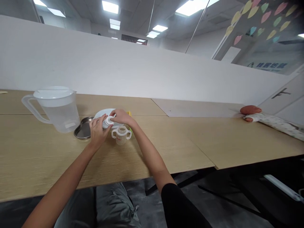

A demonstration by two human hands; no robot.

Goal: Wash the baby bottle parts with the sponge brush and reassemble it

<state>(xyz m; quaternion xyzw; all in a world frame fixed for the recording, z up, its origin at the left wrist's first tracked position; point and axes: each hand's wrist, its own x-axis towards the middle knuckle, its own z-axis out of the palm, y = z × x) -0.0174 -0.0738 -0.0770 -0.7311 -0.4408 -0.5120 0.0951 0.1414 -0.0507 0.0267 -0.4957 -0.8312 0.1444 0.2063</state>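
As the left grip (97, 129) and right grip (122, 116) clamp it, the white lid (108, 121) sits between their fingertips.

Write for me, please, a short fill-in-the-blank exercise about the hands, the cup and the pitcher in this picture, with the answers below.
1. The left hand and the right hand hold a small round plastic piece whose colour is ____.
2. The translucent plastic cup has exactly ____ side handles.
3. In the picture, the large translucent plastic pitcher stands to the ____ of the shiny metal tray.

Missing words: white; two; left.
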